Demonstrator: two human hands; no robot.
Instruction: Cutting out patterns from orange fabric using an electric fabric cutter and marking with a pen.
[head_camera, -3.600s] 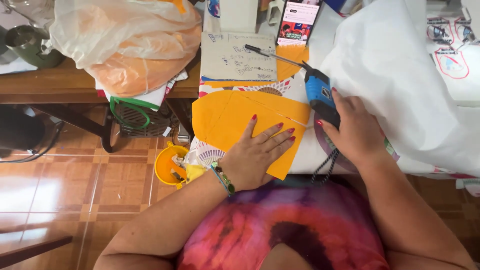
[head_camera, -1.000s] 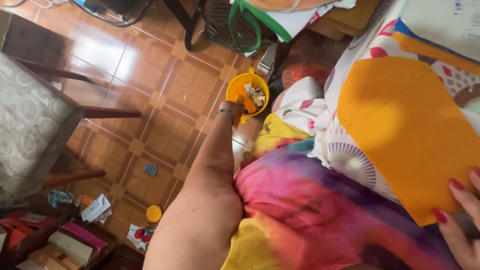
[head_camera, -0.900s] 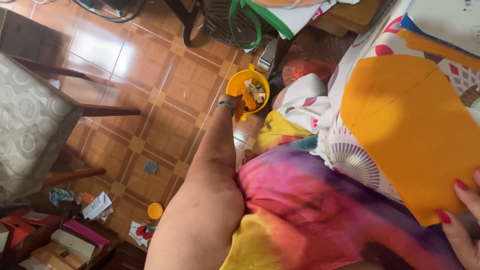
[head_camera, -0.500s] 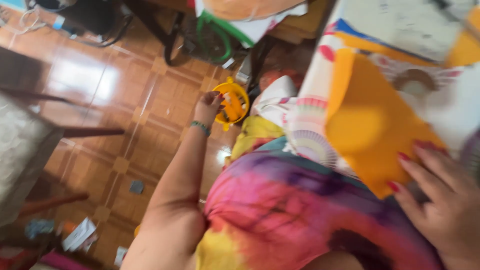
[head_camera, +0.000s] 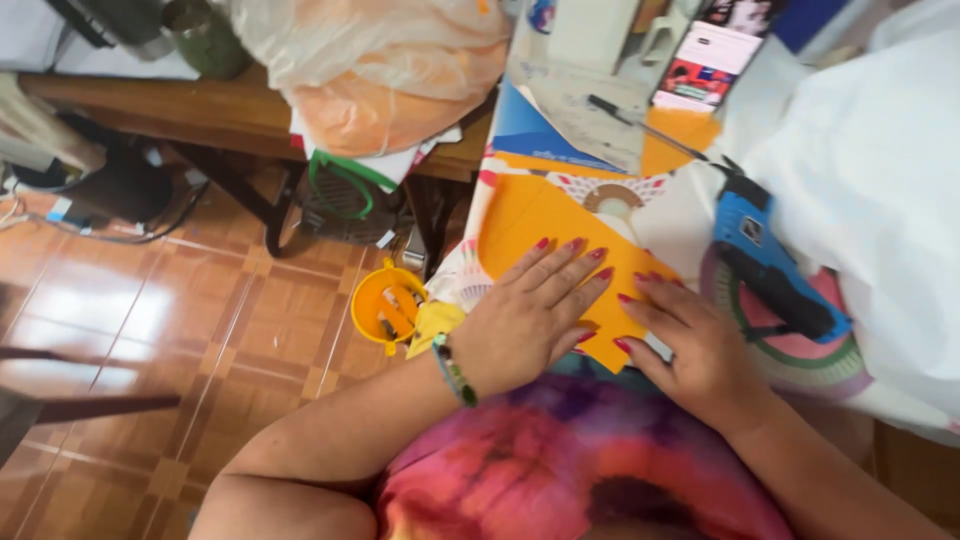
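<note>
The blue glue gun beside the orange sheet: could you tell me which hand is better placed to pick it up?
Probably the right hand: it lies nearest the blue glue gun, while the left hand rests flat on the orange sheet, farther away.

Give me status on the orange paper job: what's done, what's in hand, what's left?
Done: the orange sheet lies spread on the patterned tablecloth, and the blue glue gun lies beside it. In hand: left hand and right hand both press flat on the sheet, fingers spread, no grip on any tool. Left: no glue or joined pieces can be seen, so any gluing looks not yet done.
</note>
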